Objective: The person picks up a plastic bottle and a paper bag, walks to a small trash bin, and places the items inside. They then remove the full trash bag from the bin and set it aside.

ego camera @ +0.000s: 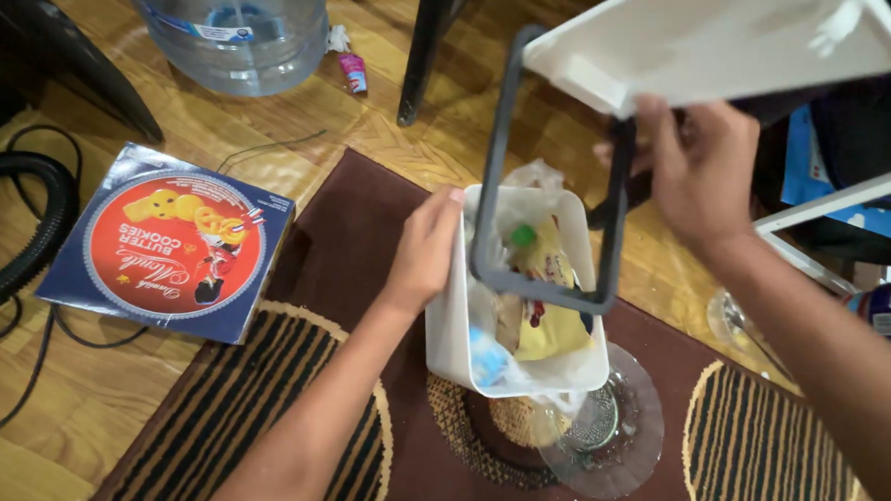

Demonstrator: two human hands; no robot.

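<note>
Nearest the lens, both forearms reach down over a brown patterned rug point(366, 227) to a small white plastic bin point(521, 364) standing on it, beside a clear glass dish point(618, 438) that touches its far-lower corner. Its left hand point(420, 254) is curled over the bin's rim, fingers closed on the wall. Inside sit crumpled wrappers point(547, 330) and a thin plastic liner, so the bin looks light, with stiff but smooth, rather slippery walls; the rim is the surest place to grip. Right hand point(699, 171) is closed on the bin's lid point(715, 42), a white panel with a grey frame point(545, 275) hanging below it, lifted and tilted above the opening. Farther off lie a blue cookie box point(170, 244) and a large water jug point(225, 20).
</note>
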